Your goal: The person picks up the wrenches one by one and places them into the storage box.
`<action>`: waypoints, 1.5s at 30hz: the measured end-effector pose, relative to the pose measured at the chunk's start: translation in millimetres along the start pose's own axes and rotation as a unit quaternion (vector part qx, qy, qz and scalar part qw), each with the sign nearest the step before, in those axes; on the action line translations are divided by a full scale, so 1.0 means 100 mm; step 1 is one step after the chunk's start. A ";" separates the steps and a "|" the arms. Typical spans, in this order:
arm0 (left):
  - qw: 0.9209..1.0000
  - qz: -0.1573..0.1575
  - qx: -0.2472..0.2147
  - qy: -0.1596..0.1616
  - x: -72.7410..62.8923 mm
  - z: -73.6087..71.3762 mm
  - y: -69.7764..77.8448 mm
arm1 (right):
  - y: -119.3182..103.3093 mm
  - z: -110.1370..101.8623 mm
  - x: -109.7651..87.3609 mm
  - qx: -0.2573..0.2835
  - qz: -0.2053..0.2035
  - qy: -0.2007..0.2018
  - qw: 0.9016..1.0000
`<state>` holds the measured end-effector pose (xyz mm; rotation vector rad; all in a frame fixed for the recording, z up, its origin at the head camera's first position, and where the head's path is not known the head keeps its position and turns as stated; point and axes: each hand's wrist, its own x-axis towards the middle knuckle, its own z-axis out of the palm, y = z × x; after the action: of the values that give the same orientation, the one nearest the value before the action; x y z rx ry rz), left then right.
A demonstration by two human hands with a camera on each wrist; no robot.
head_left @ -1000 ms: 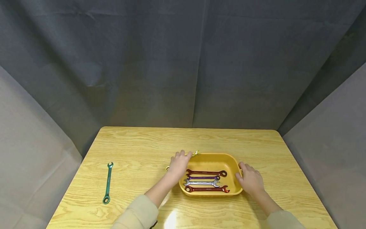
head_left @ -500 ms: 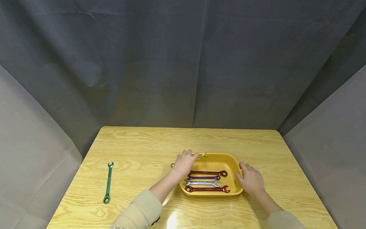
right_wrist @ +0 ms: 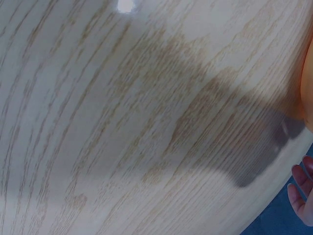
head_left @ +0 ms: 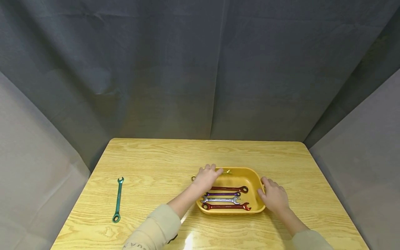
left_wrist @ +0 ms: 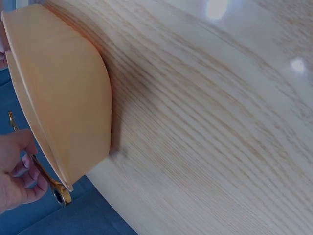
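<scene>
While left hand (head_left: 207,178) pinches gold wrench (left_wrist: 49,180), right hand (head_left: 275,197) holds yellow tub (head_left: 232,180).

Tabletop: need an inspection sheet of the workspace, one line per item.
Surface: wood-grain table, glare patch near the front edge.
Job's things: yellow tray holding, far to near, dark red wrench, purple wrench, silver wrench and red wrench; gold wrench in hand, ring end outside the tray's left rim; green wrench alone on the left.
Clutter: nothing seen.
Grippers: bare hands; left hand pinches the gold wrench, right hand holds the tray's right end.
Cables: nothing seen; short dark strip by the left cuff, unclear.
Surroundings: dark grey curtain behind, paler panels either side.
</scene>
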<state>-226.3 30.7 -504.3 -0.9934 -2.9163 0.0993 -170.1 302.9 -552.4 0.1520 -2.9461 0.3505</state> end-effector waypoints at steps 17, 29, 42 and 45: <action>0.999 0.033 0.018 0.024 0.08 0.04 0.10 | 0.01 0.03 0.00 0.000 -0.003 0.009 1.000; 0.999 0.045 0.024 0.013 0.12 0.12 0.13 | -0.01 0.01 0.00 0.005 -0.003 0.007 1.000; 0.998 0.053 0.023 0.010 0.13 0.30 0.11 | -0.02 0.01 0.00 0.005 -0.005 0.009 1.000; 0.998 0.054 0.025 0.008 0.14 0.36 0.11 | -0.02 0.01 0.00 0.004 -0.004 0.010 1.000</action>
<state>-233.4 46.6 -540.6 -1.1385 -2.8309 0.1667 -169.6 300.7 -552.8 0.1613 -2.9235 0.3609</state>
